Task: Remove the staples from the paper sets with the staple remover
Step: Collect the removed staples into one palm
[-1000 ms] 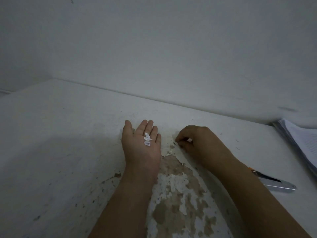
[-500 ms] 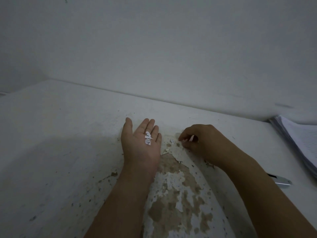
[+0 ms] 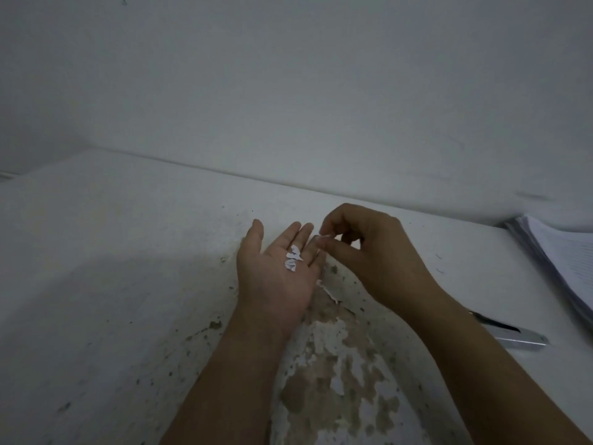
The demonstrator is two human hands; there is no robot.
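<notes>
So you've got that worn table (image 3: 112, 268) with paint flaked off in the middle. The paper sets (image 3: 558, 261) are stacked at its far right edge, well apart from both hands.

Your left hand (image 3: 276, 271) is palm-up with straight fingers, basically acting as a tray. I can't tell if it rests on the table or floats just above it. Your right hand (image 3: 369, 252) hovers by the left fingertips, thumb and forefinger pinched narrow on a tiny white scrap (image 3: 325, 236). The silvery staple remover (image 3: 516, 337) lies on the table beside your right forearm, nobody touching it.

Looks like clean-up to me: that scrap goes onto the paper bits (image 3: 292, 260) in your palm. Tip: let go low, right over the pile, and cup the left palm a little. Those bits look light enough to flutter off.
</notes>
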